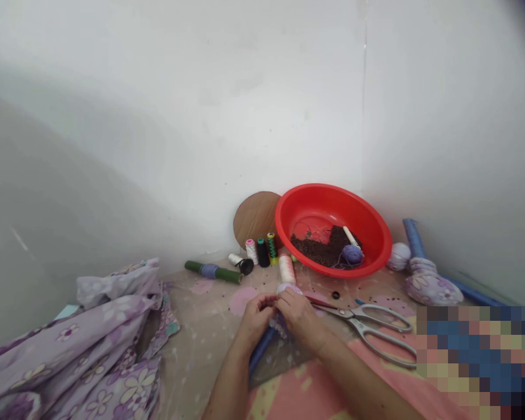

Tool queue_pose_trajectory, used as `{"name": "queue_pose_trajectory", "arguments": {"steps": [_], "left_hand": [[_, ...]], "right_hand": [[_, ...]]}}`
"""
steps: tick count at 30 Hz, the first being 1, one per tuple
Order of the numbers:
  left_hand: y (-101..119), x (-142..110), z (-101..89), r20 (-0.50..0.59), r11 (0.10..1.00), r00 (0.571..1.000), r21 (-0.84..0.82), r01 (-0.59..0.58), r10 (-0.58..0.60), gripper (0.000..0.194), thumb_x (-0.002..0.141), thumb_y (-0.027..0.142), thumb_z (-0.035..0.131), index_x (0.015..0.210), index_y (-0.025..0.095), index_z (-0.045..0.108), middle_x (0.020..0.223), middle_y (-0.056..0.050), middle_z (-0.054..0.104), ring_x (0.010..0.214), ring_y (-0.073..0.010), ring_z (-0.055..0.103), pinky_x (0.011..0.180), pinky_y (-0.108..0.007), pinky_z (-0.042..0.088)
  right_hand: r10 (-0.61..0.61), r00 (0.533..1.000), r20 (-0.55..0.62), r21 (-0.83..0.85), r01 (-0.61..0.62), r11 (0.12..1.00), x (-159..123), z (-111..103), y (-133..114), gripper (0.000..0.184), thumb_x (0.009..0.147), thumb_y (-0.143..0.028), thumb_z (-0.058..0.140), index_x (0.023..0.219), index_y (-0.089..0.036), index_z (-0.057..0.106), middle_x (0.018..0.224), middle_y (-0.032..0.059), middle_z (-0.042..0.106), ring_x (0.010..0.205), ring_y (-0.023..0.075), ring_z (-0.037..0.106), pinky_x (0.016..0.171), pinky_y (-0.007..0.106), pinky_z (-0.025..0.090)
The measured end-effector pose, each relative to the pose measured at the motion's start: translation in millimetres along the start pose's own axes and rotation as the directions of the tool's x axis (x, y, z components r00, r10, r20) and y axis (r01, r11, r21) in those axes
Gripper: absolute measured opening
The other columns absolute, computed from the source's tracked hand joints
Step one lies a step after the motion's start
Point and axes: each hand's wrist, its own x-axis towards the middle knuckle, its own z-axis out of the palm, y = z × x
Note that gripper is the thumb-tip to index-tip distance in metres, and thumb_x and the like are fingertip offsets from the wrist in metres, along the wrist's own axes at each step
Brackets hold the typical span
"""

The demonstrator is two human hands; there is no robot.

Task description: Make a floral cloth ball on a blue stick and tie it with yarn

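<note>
My left hand [257, 318] and my right hand [301, 318] meet close together at the middle, fingers bent and pinched. Between them is a bundle of purple floral cloth [290, 289], its gathered edge hanging below the fingers. A blue-wrapped stick [262, 352] slants down from the bundle toward me. My fingers hide where cloth and stick meet, and any thread there is too small to tell. Large metal scissors [354, 318] lie just right of my right hand. A white and pink thread spool [287, 269] stands just behind the bundle.
A red basin [284, 233] holds dark soil and a purple yarn ball [352, 254]. Several spools [262, 254] stand before a cardboard disc [256, 213]. A green stick [214, 272] lies left. Floral cloth [87, 332] is heaped farther left; a cloth-headed stick [433, 289] rests right.
</note>
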Motion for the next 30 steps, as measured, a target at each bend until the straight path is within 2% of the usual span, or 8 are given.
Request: {"name": "queue_pose_trajectory", "arguments": {"steps": [2, 5, 11, 18, 23, 26, 28, 30], "left_hand": [[-1, -1, -2.0, 0.028, 1.0, 1.0, 0.015, -0.007, 0.006, 0.023, 0.078, 0.023, 0.047, 0.098, 0.013, 0.054, 0.099, -0.007, 0.056, 0.086, -0.0162, 0.053, 0.076, -0.033, 0.044], [1, -1, -3.2, 0.043, 1.0, 0.999, 0.027, -0.009, 0.008, 0.029, 0.081, 0.03, 0.043, 0.107, 0.017, 0.047, 0.11, -0.007, 0.049, 0.09, -0.0166, 0.052, 0.075, -0.037, 0.045], [5, -1, -2.7, 0.093, 0.999, 0.995, 0.032, -0.035, 0.032, 0.013, 0.07, 0.019, 0.052, 0.078, 0.012, 0.061, 0.073, -0.002, 0.06, 0.074, -0.0155, 0.052, 0.07, -0.028, 0.04], [6, 0, -1.5, 0.017, 0.998, 1.0, 0.053, 0.022, -0.023, 0.007, 0.063, 0.017, 0.055, 0.066, 0.011, 0.057, 0.06, 0.001, 0.054, 0.06, -0.0118, 0.046, 0.057, -0.022, 0.034], [-5, 5, -4.4, -0.072, 0.993, 0.997, 0.113, -0.03, 0.038, 0.006, 0.064, 0.019, 0.053, 0.062, 0.013, 0.054, 0.057, 0.002, 0.049, 0.057, -0.0106, 0.042, 0.054, -0.021, 0.033], [-11, 5, -6.3, -0.096, 0.993, 0.993, 0.096, -0.064, 0.073, 0.012, 0.067, 0.022, 0.051, 0.072, 0.012, 0.056, 0.062, 0.001, 0.05, 0.059, -0.0109, 0.044, 0.056, -0.021, 0.034], [-10, 4, -6.3, -0.052, 0.993, 0.995, 0.086, -0.086, 0.091, 0.022, 0.067, 0.023, 0.051, 0.086, 0.012, 0.057, 0.068, -0.001, 0.053, 0.062, -0.0119, 0.046, 0.058, -0.022, 0.035], [-8, 2, -5.0, -0.002, 0.988, 0.994, 0.103, -0.112, 0.113, 0.025, 0.068, 0.023, 0.052, 0.09, 0.012, 0.057, 0.071, -0.002, 0.055, 0.065, -0.0129, 0.047, 0.061, -0.023, 0.036]], "right_hand": [[-0.021, 0.999, -0.025, 0.022, 0.021, 1.0, 0, 1, 1, 0.018, 0.083, -0.013, 0.038, 0.073, -0.014, 0.054, 0.071, 0.0052, 0.053, 0.07, 0.0165, 0.044, 0.061, 0.029, 0.034], [-0.042, 0.997, -0.062, 0.041, 0.045, 0.998, 0, 1, 1, 0.022, 0.084, -0.013, 0.035, 0.074, -0.014, 0.054, 0.07, 0.0054, 0.053, 0.07, 0.0164, 0.044, 0.063, 0.029, 0.035], [-0.067, 0.991, -0.113, 0.053, 0.073, 0.996, 0, 0, 0, 0.024, 0.085, -0.014, 0.034, 0.072, -0.014, 0.054, 0.068, 0.0052, 0.053, 0.068, 0.0154, 0.045, 0.061, 0.028, 0.036], [-0.024, 0.994, -0.108, 0.093, 0.034, 0.995, -1, 0, 2, 0.026, 0.085, -0.015, 0.033, 0.069, -0.014, 0.054, 0.066, 0.0052, 0.052, 0.068, 0.0155, 0.046, 0.064, 0.029, 0.037], [0.003, 0.991, -0.136, 0.089, 0.01, 0.996, 2, -1, 3, 0.026, 0.085, -0.014, 0.034, 0.067, -0.015, 0.053, 0.066, 0.005, 0.052, 0.068, 0.0156, 0.045, 0.063, 0.029, 0.036], [0.006, 0.989, -0.146, 0.096, 0.008, 0.995, 3, -2, 2, 0.027, 0.085, -0.014, 0.032, 0.068, -0.015, 0.053, 0.068, 0.0054, 0.053, 0.069, 0.0155, 0.045, 0.064, 0.029, 0.036], [-0.004, 0.99, -0.144, 0.112, 0.02, 0.994, 3, -3, 2, 0.027, 0.085, -0.013, 0.031, 0.071, -0.015, 0.053, 0.069, 0.0058, 0.054, 0.07, 0.0154, 0.045, 0.065, 0.029, 0.037], [-0.002, 0.99, -0.14, 0.117, 0.019, 0.993, 3, -2, 1, 0.027, 0.085, -0.013, 0.031, 0.072, -0.014, 0.054, 0.069, 0.0059, 0.053, 0.07, 0.0154, 0.045, 0.065, 0.029, 0.037]]}}
